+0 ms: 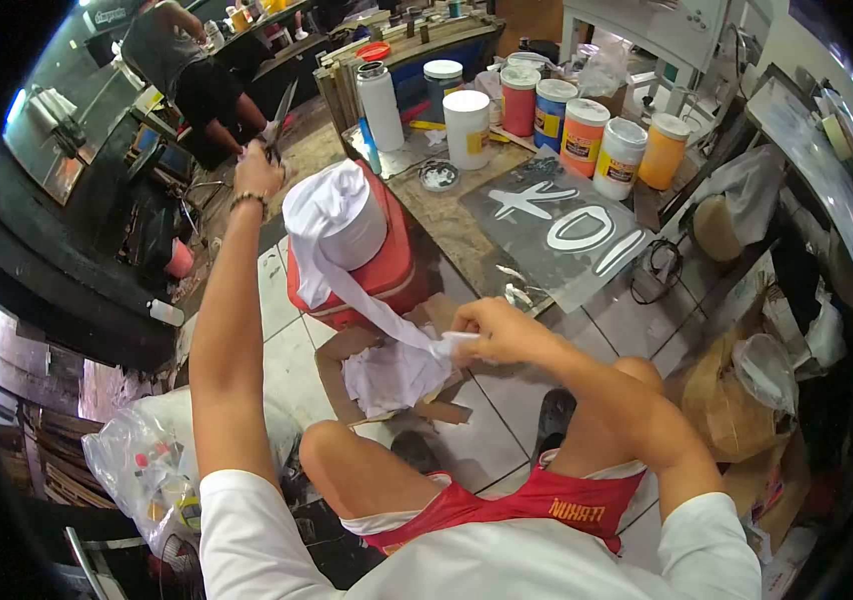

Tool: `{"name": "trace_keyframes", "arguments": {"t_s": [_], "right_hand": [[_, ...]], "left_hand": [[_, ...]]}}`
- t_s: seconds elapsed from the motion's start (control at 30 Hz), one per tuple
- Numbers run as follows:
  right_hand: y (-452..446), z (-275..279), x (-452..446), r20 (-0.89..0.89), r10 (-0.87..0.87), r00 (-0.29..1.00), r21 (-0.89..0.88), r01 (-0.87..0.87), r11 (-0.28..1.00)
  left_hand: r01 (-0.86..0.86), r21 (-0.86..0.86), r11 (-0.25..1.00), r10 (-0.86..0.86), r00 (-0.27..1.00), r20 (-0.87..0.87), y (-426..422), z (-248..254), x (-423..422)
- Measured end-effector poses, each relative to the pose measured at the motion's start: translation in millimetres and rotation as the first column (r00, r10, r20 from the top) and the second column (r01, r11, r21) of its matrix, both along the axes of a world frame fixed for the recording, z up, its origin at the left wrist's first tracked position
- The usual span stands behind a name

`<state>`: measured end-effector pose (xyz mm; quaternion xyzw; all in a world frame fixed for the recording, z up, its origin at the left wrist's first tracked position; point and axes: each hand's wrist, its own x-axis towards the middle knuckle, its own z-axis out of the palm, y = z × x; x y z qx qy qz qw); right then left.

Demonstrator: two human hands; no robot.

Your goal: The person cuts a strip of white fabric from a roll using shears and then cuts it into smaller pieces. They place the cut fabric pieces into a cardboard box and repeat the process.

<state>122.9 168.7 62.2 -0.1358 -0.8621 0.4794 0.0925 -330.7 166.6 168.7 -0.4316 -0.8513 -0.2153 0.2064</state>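
Note:
My left hand [259,172] is raised at the upper left, closed on the handles of scissors [285,108] whose blades point up. My right hand [492,330] pinches the end of a long white cloth strip [372,303]. The strip runs up to a bundle of white cloth [332,205] on a white round tub [359,232], which rests on a red box [402,255]. Below the strip, an open cardboard box [334,378] holds pale cloth pieces [387,378].
Paint jars [584,135] line the low table [437,205] beside a dark sheet with white lettering [557,215]. Another person [182,60] stands at the upper left. Plastic bags [142,465] lie at left, a brown bag [727,390] at right.

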Motion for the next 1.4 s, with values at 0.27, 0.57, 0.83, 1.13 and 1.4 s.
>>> {"name": "trace_keyframes", "arguments": {"t_s": [0.27,0.57,0.83,1.13,1.4], "right_hand": [[43,-25,2,0.009,-0.19,0.982,-0.631,0.153,0.761],[73,-14,29,-0.02,-0.374,0.927,-0.577,0.295,0.762],[84,-1,59,-0.172,-0.472,0.864,-0.575,0.302,0.761],[62,16,69,-0.093,-0.195,0.976,-0.556,0.111,0.824],[72,14,79,-0.075,-0.066,0.995,-0.601,0.007,0.799]], "left_hand": [[-0.009,0.693,0.721,-0.559,0.582,0.59,-82,-48,39],[0.118,0.774,0.622,-0.666,-0.441,0.602,-167,-156,276],[0.446,0.635,0.631,-0.213,-0.687,0.694,-174,-188,348],[0.407,0.623,0.668,-0.366,-0.549,0.751,-151,-178,337],[0.491,0.577,0.652,-0.341,-0.49,0.802,-158,-172,333]]}}
